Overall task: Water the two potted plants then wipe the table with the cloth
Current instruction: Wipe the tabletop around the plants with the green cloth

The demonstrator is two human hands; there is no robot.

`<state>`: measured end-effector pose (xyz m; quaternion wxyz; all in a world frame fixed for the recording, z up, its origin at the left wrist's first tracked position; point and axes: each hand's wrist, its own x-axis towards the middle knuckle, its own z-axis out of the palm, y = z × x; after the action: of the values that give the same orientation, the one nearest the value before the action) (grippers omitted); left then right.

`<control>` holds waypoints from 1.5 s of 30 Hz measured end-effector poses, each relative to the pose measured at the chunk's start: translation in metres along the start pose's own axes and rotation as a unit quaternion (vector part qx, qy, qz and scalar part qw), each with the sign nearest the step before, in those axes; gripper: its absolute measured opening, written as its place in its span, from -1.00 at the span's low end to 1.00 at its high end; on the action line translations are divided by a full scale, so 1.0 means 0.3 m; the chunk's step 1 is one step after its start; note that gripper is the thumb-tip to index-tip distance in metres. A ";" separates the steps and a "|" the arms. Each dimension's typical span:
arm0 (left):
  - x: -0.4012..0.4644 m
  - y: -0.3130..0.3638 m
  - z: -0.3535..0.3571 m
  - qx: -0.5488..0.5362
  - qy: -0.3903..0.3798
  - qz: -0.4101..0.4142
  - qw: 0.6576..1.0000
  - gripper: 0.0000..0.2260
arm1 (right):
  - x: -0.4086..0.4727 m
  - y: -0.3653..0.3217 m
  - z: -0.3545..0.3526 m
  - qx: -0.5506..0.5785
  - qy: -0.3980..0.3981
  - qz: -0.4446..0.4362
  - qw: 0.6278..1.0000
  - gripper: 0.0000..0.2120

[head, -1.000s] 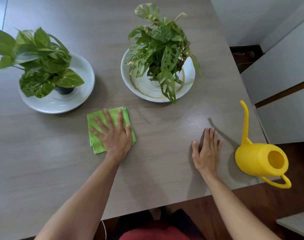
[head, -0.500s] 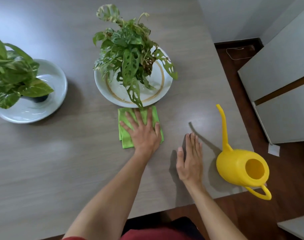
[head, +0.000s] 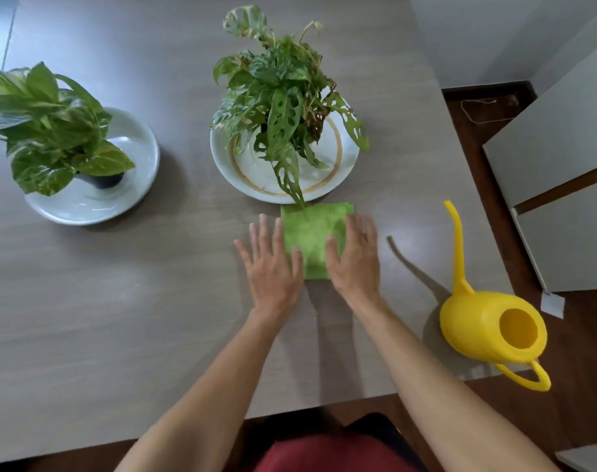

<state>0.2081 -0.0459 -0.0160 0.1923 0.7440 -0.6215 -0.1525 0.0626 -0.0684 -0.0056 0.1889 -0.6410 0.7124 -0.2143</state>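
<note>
Our right hand (head: pixel 355 257) has crossed from the bare tabletop beside the watering can to the folded bright-green cloth (head: pixel 312 238), while our left hand (head: pixel 273 264) has slid off toward the cloth's left edge. Both hands now lie flat with fingers straight and relaxed, gripping nothing: the right rests across the cloth's right side, its fingertips blurred, and the left touches the left border, mostly on the grey wood-grain table (head: pixel 120 301). The cloth sits on the table just in front of the white plate with a brown ring (head: pixel 344 172), which carries the potted plant with long, hole-pierced leaves (head: pixel 280 107); one drooping leaf tip reaches the cloth's far edge. Farther left, well apart, the broad-leafed variegated potted plant (head: pixel 48 131) stands in a dark pot on a plain white plate (head: pixel 140 172). The yellow plastic watering can (head: pixel 487 328) stands upright near the table's right corner, its thin spout pointing away from us and its handle jutting past the edge. A red garment (head: pixel 324 454) shows at the bottom of the view.
</note>
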 end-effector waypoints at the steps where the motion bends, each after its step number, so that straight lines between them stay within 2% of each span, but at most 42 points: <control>1: 0.007 -0.063 -0.015 0.014 0.000 -0.017 1.000 -0.45 | 0.017 -0.039 0.036 -0.020 -0.017 -0.009 1.000 -0.38; 4: 0.041 -0.201 -0.045 0.088 -0.039 -0.052 0.994 -0.46 | 0.047 -0.136 0.142 -0.078 -0.047 -0.015 0.996 -0.34; 6: 0.045 -0.229 -0.041 0.127 -0.064 -0.047 0.989 -0.48 | 0.049 -0.163 0.188 -0.133 -0.055 -0.015 0.989 -0.40; 8: 0.047 -0.230 -0.036 0.136 -0.070 -0.049 0.987 -0.49 | 0.043 -0.165 0.208 -0.183 -0.056 -0.022 0.981 -0.45; 13: 0.046 -0.227 -0.045 0.138 -0.079 -0.061 0.985 -0.49 | 0.023 -0.068 0.146 -0.204 -0.062 -0.041 0.976 -0.46; 15: 0.049 -0.225 -0.046 0.141 -0.083 -0.063 0.984 -0.48 | 0.034 0.013 0.094 -0.220 -0.062 -0.011 0.973 -0.45; 20: 0.052 -0.223 -0.047 0.147 -0.087 -0.068 0.983 -0.47 | 0.190 0.225 -0.051 -0.229 -0.043 0.143 0.962 -0.41; 25: 0.057 -0.218 -0.037 0.150 -0.097 -0.072 0.981 -0.46 | 0.394 0.222 -0.057 -0.208 -0.026 0.215 0.954 -0.43; 28: 0.057 -0.221 -0.034 0.151 -0.095 -0.071 0.981 -0.46 | 0.345 0.124 0.019 -0.222 -0.044 0.170 0.959 -0.42; 32: 0.055 -0.216 -0.034 0.148 -0.088 -0.071 0.982 -0.46 | 0.032 -0.013 0.085 -0.202 -0.050 0.047 0.977 -0.45; 34: 0.054 -0.217 -0.035 0.139 -0.083 -0.071 0.984 -0.46 | -0.140 -0.008 0.077 -0.204 -0.085 -0.035 0.975 -0.45; 36: 0.052 -0.221 -0.033 0.140 -0.079 -0.069 0.985 -0.45 | -0.221 0.071 0.029 -0.208 -0.111 -0.074 0.969 -0.44; 38: 0.052 -0.221 -0.031 0.138 -0.077 -0.070 0.985 -0.46 | -0.188 0.166 -0.028 -0.223 -0.095 -0.043 0.969 -0.43; 41: 0.054 -0.216 -0.029 0.138 -0.075 -0.073 0.985 -0.46 | -0.005 0.259 -0.075 -0.244 -0.052 0.080 0.965 -0.44; 45: 0.053 -0.218 -0.029 0.147 -0.078 -0.075 0.983 -0.46 | 0.308 0.257 -0.067 -0.205 -0.036 0.200 0.957 -0.43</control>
<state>0.2716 -0.0507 -0.0394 0.0193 0.7947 -0.5924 -0.1312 -0.0224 -0.1523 -0.0306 0.1180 -0.5181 0.8471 0.0023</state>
